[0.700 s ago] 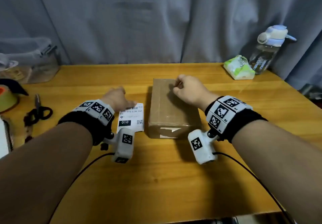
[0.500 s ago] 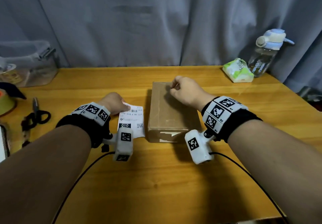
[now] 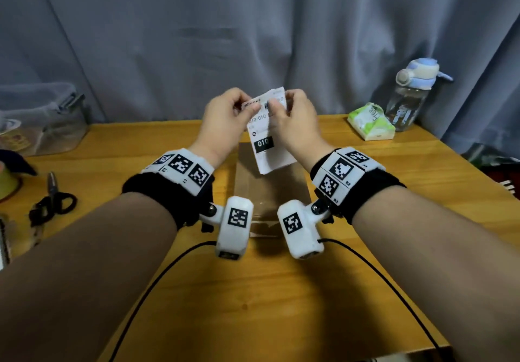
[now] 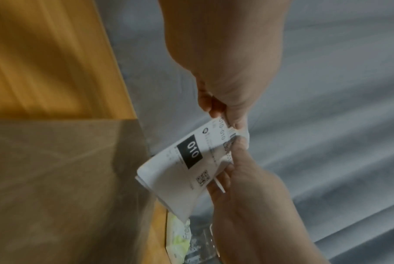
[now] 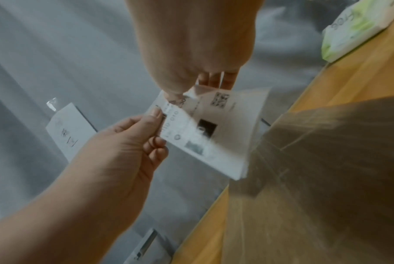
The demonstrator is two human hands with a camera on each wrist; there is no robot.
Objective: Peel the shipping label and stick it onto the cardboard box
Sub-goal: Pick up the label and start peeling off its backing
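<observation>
Head view shows your shipping label lifted above the cardboard box, its top edge pinched by both hands: left hand, right hand. The box sits mid-desk; scissors lie far left, a tissue pack and bottle far right by the grey curtain.

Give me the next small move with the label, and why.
Probably pull the pinched corner apart to start the peel. Both the left hand and right hand pinch the shipping label at its top edge, held above the cardboard box; no backing looks separated yet.
</observation>
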